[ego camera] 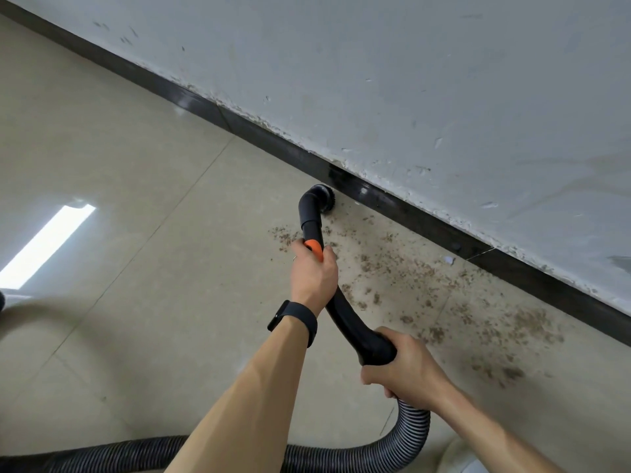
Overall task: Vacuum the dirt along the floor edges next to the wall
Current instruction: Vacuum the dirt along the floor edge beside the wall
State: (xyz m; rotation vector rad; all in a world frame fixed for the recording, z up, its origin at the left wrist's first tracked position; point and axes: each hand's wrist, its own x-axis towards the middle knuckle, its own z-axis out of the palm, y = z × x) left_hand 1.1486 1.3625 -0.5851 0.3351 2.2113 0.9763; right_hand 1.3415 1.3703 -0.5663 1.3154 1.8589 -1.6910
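1. My left hand grips the black tube by its orange ring
2. My right hand grips the tube's lower end
3. The brush touches the dark wall strip
4. Brown dirt lies on the floor beside it

Bright, even daylight; a white rectangular glare lies on the glossy beige tiled floor by its left edge; focus is sharp throughout.

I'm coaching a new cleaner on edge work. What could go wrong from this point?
The brush head sits at the baseboard below flaking paint on the wall; rubbing higher might knock more flakes down. Most dirt lies right of it, so a fast sweep could scatter crumbs. The hose loops under the right hand and may drag through the dirt.
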